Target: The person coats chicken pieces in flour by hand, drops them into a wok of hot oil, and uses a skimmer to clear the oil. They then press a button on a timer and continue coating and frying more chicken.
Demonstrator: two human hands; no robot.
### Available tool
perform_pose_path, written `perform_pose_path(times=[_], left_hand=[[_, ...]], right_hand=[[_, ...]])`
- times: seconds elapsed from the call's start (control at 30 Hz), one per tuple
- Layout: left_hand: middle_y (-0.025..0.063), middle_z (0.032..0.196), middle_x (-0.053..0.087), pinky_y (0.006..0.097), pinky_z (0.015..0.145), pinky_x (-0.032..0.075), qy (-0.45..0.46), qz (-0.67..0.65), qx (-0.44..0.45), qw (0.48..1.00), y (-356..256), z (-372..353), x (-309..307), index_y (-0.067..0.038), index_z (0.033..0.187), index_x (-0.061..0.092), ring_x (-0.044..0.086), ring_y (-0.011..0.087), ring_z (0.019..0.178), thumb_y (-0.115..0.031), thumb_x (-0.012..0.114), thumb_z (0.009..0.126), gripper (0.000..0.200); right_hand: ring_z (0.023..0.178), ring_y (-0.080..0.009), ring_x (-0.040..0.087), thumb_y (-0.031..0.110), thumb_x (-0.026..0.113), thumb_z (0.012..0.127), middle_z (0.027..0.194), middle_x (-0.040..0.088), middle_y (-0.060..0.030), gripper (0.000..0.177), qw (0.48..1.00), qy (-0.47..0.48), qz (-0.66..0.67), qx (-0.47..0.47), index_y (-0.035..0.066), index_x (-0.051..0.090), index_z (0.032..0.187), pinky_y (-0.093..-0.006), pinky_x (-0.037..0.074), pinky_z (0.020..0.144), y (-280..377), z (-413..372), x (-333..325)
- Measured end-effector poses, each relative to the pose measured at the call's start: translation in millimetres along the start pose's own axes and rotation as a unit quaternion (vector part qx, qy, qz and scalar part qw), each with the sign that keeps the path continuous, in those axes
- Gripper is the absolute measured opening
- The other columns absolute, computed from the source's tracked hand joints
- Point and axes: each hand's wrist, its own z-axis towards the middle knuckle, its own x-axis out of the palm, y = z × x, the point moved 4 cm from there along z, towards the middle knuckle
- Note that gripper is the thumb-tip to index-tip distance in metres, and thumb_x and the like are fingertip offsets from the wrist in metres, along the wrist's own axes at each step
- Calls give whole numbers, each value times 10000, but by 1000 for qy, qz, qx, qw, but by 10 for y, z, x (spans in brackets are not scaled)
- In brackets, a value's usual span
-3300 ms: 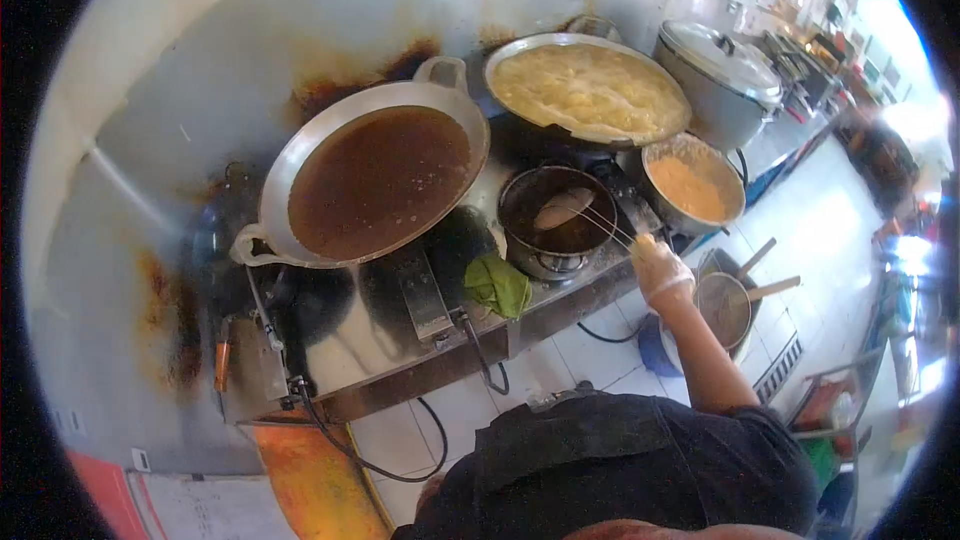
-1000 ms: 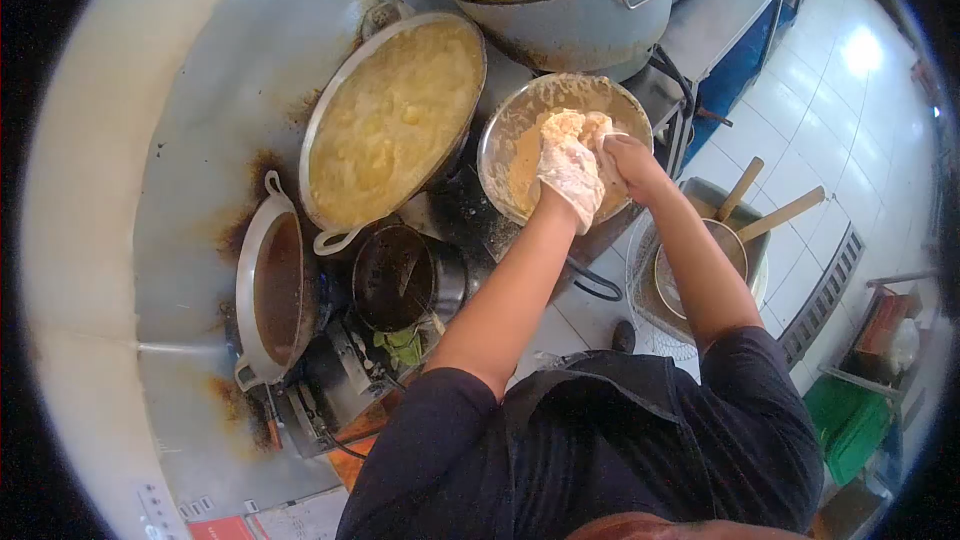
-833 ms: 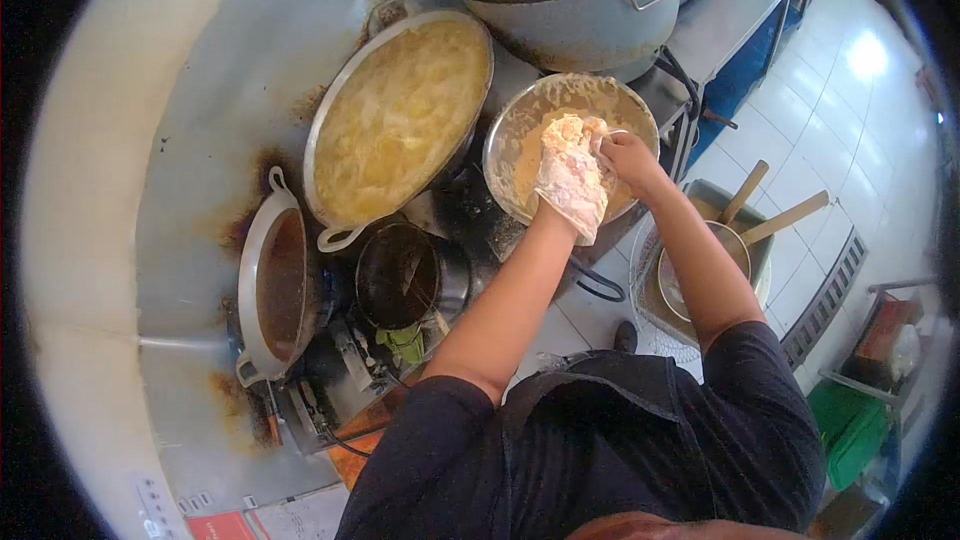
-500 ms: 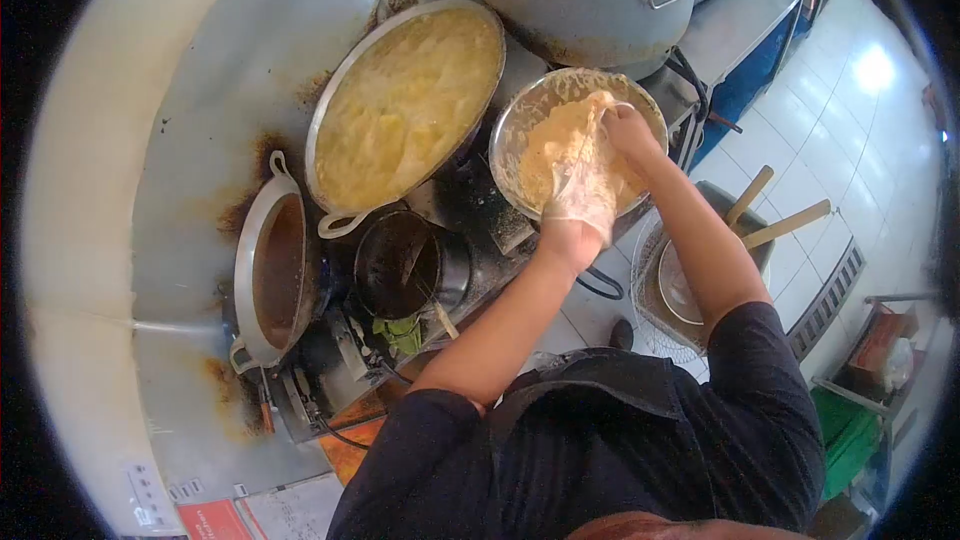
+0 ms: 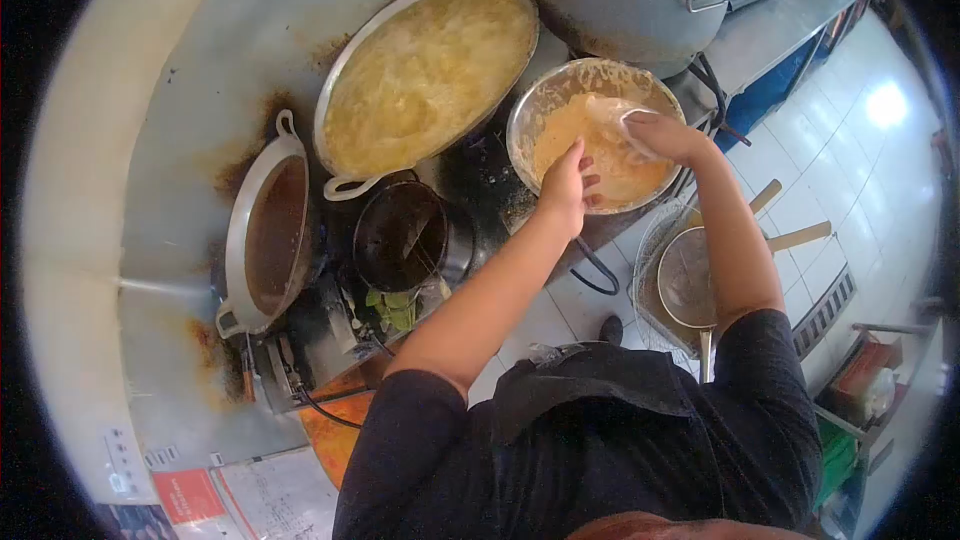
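A metal bowl of thick orange-tan batter sits below both hands. My right hand is closed on a thin, clear plastic glove smeared with batter, which hangs over the far right part of the bowl. My left hand is bare and holds nothing; its fingers are apart and slightly curled above the bowl's near left rim.
Left of the bowl, a wide pan holds bubbling yellow oil. A smaller pan contains brown liquid, beside a dark pot. A big lidded pot stands behind. Strainers rest at the lower right.
The plastic glove has come off my left hand and is now in my right hand. My left hand has drawn apart from it, and the whole view has shifted slightly.
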Motion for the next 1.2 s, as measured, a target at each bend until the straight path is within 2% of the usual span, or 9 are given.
perform_pose_path(times=[0.07, 0.17, 0.23, 0.4, 0.5, 0.67, 0.83, 1.03, 1.2], left_hand=[[26, 1101, 546, 367, 706, 433, -42, 62, 22, 997, -56, 98, 70, -91, 1210, 497, 502, 169, 929, -437, 509, 936, 442], [36, 1010, 594, 333, 677, 434, -20, 66, 105, 992, -86, 260, 205, -46, 1106, 558, 527, 143, 851, -355, 540, 944, 349], [39, 923, 624, 310, 662, 432, 49, -11, 203, 978, 66, 505, 177, -25, 1011, 605, 538, 127, 787, -278, 560, 947, 265], [45, 894, 641, 277, 705, 452, -46, 23, 226, 973, 165, 730, 2, -17, 973, 631, 573, 137, 785, -218, 559, 953, 214], [48, 926, 637, 284, 734, 468, -108, 22, 195, 975, 119, 784, -17, -19, 1024, 621, 601, 166, 829, -245, 539, 962, 248], [87, 1069, 593, 341, 778, 486, -106, -135, 102, 980, 98, 792, -23, -35, 1156, 536, 595, 211, 888, -300, 512, 966, 327], [123, 1241, 513, 323, 758, 493, -7, -183, -6, 983, -17, 107, 146, -46, 1367, 354, 583, 213, 948, -317, 492, 977, 494], [100, 1253, 521, 295, 755, 481, 157, 34, 82, 984, 197, -958, 13, -65, 1411, 333, 577, 170, 918, -303, 473, 993, 501], [77, 1155, 564, 244, 711, 455, 155, 130, 155, 967, 460, -1473, -801, -40, 1292, 485, 553, 107, 814, -250, 470, 995, 364]], right_hand=[[1152, -230, 555, 306, 399, 991, 1317, 537, -124, 445, 947, 73, 313, 16, 33, 457, 1337, -386, 459, 976, -222, 37, 98], [1074, -231, 608, 288, 420, 997, 1254, 569, -164, 437, 876, 113, 469, -23, -14, 459, 1311, -366, 493, 949, -323, -19, 144], [1059, -228, 615, 278, 421, 1001, 1232, 583, -152, 426, 874, 106, 475, -13, -25, 468, 1297, -363, 495, 943, -263, -165, 118], [1047, -216, 612, 201, 436, 996, 1190, 605, -143, 387, 855, 87, 510, -30, -40, 462, 1297, -368, 495, 932, -523, -332, -51], [1013, -209, 622, 209, 469, 988, 1177, 619, -110, 355, 868, -12, 471, -153, -8, 518, 1265, -352, 492, 913, -355, -526, -211], [978, -222, 632, 291, 560, 940, 1127, 644, -137, 385, 958, -272, 41, -83, -2, 594, 1188, -326, 498, 830, -590, -505, -411], [909, -317, 634, 391, 679, 828, 908, 659, -206, 429, 850, -483, -194, 86, -33, 635, 877, -394, 494, 782, -1289, -405, -408], [748, -372, 608, 415, 704, 800, 807, 641, -205, 452, 841, -534, -82, -38, -19, 587, 757, -414, 483, 706, -1351, -477, -87], [632, -149, 568, 343, 699, 833, 667, 590, -67, 360, 858, -506, 65, 68, 47, 551, 691, -286, 446, 594, -1553, -438, 114]])
